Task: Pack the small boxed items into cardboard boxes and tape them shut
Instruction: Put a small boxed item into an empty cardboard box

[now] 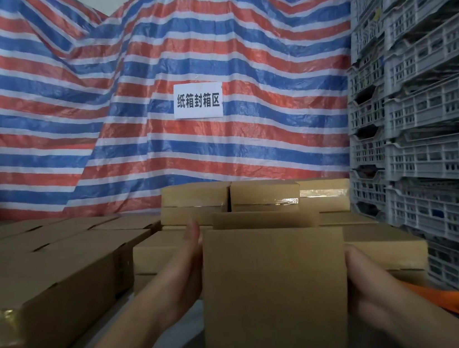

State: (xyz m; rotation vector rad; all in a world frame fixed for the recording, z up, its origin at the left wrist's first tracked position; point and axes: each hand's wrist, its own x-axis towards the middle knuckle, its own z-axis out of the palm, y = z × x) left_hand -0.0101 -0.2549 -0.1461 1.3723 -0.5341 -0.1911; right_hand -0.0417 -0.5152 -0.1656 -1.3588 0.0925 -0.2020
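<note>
Open carton (273,290) nearest — left hand (186,267) flat against side, right hand (362,282) flat opposite; taped boxes (47,288) crowd left.

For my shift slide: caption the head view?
Both hands, left and right, press flat against an open brown cardboard box among taped cartons.

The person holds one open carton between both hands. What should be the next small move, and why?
Probably fold the raised flaps down, ready for tape. The left hand and right hand press flat on the sides of the carton, its far flap stands up, and no tape shows on it.
</note>
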